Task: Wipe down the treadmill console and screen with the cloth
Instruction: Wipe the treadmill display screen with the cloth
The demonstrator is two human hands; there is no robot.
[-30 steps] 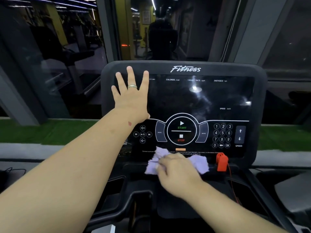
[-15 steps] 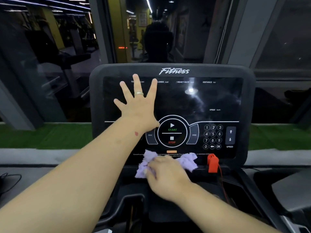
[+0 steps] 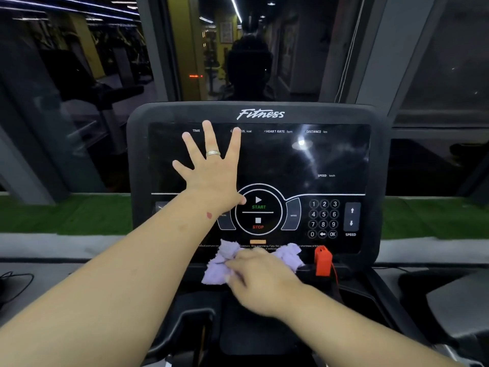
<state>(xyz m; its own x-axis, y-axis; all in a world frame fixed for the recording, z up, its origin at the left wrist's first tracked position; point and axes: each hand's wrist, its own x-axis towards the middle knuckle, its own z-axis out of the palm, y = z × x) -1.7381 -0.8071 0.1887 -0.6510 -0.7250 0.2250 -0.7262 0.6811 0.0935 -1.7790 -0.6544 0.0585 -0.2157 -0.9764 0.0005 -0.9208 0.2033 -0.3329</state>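
The black treadmill console (image 3: 381,181) faces me, with a dark glossy screen (image 3: 304,160) above a control panel of start and stop buttons and a number keypad. My left hand (image 3: 211,170), fingers spread and straight, presses flat on the left half of the screen. A crumpled lilac cloth (image 3: 289,255) lies on the console's lower edge, below the stop button. My right hand (image 3: 260,279) lies on top of the cloth with its fingers curled into it.
A red safety key (image 3: 322,260) with a red cord stands just right of the cloth. Dark tray pockets (image 3: 360,298) flank the console base. Glass panes (image 3: 79,102) rise behind the console, above a green turf strip (image 3: 60,215).
My left hand has slid rightward across the screen, from its left edge toward the middle. My right hand has kept the cloth at the console's lower edge, below the stop button.
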